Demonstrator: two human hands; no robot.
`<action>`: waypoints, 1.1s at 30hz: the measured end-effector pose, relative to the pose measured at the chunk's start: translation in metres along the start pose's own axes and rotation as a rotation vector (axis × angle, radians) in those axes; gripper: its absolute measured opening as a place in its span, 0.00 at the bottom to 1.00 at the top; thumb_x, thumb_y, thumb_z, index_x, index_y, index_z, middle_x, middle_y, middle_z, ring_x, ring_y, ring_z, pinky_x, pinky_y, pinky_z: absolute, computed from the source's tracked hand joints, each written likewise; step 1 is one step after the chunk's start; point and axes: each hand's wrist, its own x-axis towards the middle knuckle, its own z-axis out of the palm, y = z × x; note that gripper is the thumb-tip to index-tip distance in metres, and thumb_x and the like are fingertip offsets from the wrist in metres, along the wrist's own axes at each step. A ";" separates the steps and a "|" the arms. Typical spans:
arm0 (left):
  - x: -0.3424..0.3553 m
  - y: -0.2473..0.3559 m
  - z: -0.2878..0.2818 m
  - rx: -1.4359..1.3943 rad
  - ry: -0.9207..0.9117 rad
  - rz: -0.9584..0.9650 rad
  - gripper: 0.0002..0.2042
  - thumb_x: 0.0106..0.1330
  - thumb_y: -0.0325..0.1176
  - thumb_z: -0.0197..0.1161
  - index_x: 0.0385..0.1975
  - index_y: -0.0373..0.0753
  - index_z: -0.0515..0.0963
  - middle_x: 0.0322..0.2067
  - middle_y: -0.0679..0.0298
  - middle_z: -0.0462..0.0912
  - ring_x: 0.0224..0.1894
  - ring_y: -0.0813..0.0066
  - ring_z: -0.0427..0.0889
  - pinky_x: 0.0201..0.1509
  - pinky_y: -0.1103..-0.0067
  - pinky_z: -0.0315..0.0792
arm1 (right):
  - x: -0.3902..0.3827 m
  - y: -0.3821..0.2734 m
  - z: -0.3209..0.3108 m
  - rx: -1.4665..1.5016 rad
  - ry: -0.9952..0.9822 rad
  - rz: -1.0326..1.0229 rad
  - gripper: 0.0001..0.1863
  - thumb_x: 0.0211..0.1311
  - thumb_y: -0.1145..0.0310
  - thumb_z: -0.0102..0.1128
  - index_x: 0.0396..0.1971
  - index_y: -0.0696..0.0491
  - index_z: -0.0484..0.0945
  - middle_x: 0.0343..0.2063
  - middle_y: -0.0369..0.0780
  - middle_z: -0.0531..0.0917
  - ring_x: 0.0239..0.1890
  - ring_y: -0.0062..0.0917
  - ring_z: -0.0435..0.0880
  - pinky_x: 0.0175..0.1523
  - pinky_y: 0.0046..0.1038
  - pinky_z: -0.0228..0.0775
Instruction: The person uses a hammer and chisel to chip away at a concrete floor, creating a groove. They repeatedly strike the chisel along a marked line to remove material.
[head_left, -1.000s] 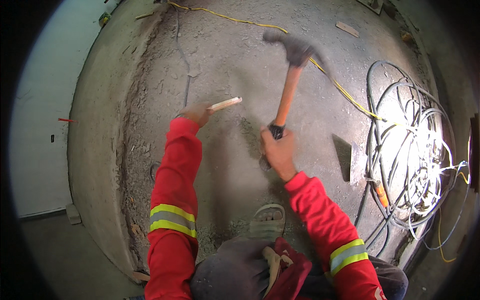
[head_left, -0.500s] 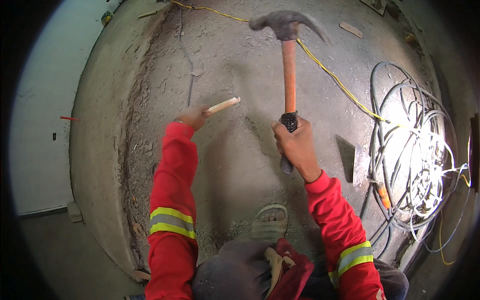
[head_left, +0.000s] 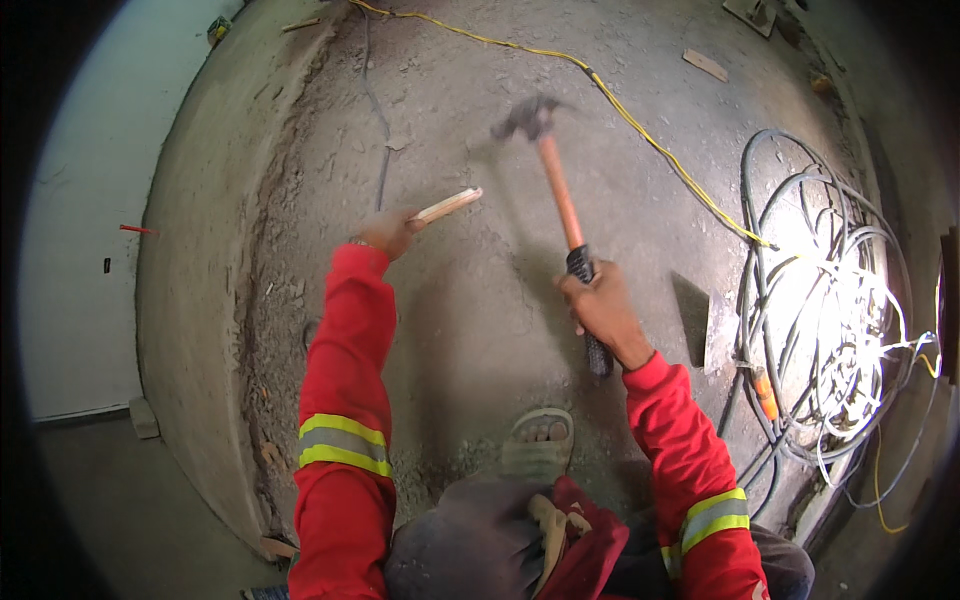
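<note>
Clenched a hammer [head_left: 562, 195] in the right hand [head_left: 605, 305] and a pale stick [head_left: 447, 206] in the left hand [head_left: 392, 236]; risked bruising the latter through a misaimed swing.

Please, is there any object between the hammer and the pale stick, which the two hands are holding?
Nothing visible stands between the hammer in the right hand and the pale stick in the left hand; only the dusty floor shows in the gap.
</note>
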 end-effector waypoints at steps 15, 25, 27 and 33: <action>0.003 0.018 0.018 0.022 -0.034 0.055 0.11 0.66 0.41 0.52 0.42 0.43 0.76 0.37 0.54 0.81 0.42 0.52 0.79 0.43 0.61 0.69 | -0.002 0.007 0.005 -0.132 -0.047 0.050 0.11 0.51 0.69 0.55 0.17 0.61 0.69 0.11 0.37 0.69 0.17 0.15 0.66 0.23 0.27 0.60; 0.003 0.016 0.013 0.020 -0.043 0.112 0.09 0.66 0.38 0.52 0.39 0.43 0.76 0.34 0.53 0.80 0.40 0.51 0.79 0.41 0.62 0.69 | 0.002 0.026 0.043 -0.042 0.261 -0.139 0.11 0.51 0.70 0.56 0.16 0.61 0.68 0.11 0.34 0.66 0.18 0.13 0.63 0.23 0.26 0.57; 0.004 0.013 0.014 0.023 -0.050 0.115 0.09 0.66 0.38 0.52 0.39 0.43 0.76 0.33 0.53 0.80 0.39 0.50 0.79 0.41 0.62 0.69 | 0.005 0.032 0.031 -0.051 0.021 0.084 0.11 0.51 0.70 0.56 0.17 0.61 0.68 0.11 0.34 0.67 0.18 0.13 0.63 0.22 0.25 0.57; 0.002 0.006 0.022 0.006 -0.025 0.136 0.10 0.65 0.38 0.52 0.39 0.43 0.76 0.34 0.53 0.80 0.40 0.50 0.78 0.41 0.63 0.69 | 0.000 -0.004 0.006 0.036 0.048 -0.111 0.10 0.51 0.70 0.56 0.18 0.60 0.69 0.11 0.35 0.69 0.16 0.14 0.64 0.21 0.26 0.57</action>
